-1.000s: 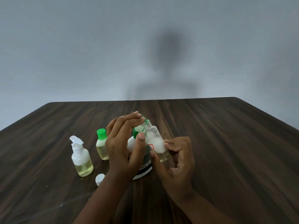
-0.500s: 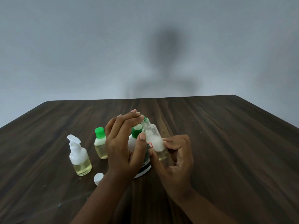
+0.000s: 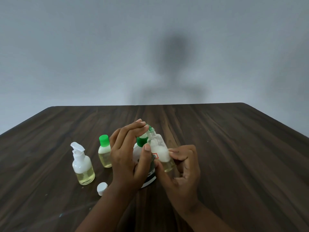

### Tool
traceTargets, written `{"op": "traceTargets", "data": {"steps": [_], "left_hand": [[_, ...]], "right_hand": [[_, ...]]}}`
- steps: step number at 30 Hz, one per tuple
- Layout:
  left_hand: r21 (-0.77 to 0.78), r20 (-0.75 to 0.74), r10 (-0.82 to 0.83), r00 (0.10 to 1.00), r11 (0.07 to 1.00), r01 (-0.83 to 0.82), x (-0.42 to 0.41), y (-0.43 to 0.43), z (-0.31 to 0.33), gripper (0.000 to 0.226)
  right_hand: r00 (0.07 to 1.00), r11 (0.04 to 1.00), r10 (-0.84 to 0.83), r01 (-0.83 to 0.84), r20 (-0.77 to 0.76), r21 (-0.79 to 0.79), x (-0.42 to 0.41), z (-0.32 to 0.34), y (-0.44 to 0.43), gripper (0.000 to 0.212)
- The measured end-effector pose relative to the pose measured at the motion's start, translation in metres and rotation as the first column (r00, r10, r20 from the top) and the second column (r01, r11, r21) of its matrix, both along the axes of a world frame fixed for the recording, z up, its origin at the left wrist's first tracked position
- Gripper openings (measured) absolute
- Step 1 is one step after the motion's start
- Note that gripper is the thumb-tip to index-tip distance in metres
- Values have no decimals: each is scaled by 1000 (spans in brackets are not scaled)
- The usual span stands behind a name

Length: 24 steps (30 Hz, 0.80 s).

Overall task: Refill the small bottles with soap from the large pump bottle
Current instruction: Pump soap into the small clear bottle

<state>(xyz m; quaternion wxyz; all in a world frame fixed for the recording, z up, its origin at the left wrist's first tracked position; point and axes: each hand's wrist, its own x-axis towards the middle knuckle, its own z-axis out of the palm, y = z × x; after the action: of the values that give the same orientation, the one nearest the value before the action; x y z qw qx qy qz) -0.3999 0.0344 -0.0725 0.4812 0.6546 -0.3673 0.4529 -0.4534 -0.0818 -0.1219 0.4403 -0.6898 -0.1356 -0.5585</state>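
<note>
The large pump bottle (image 3: 150, 179) is pressed on top by the flat-fingered left hand (image 3: 125, 158); at its spout, a tilted small bottle (image 3: 158, 146) is pinched by the right hand (image 3: 185, 169).

My head camera hangs close over the near table (image 3: 234, 148), facing forward and down toward the far wall (image 3: 83, 56).
</note>
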Motion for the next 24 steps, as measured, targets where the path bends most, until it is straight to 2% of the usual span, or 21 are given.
{"op": "traceTargets", "data": {"steps": [6,13,19,24], "left_hand": [[-36,40,12,999,999,-11,3,-4,6,33],[-47,-2,3,1000,999,-3,2,-1,2,29],[-14,35,16,999,1000,-16,3,-5,3,31],[-55,28,27,999,998,-25,7,-5,5,28]], "right_hand": [[999,1000,6,-6,35,15,2,3,2,30],[999,1000,8,-7,-45,14,-1,-5,0,31],[1000,999,22,-23,19,35,2,5,3,26],[999,999,29,-30,41,17,4,3,2,28]]}}
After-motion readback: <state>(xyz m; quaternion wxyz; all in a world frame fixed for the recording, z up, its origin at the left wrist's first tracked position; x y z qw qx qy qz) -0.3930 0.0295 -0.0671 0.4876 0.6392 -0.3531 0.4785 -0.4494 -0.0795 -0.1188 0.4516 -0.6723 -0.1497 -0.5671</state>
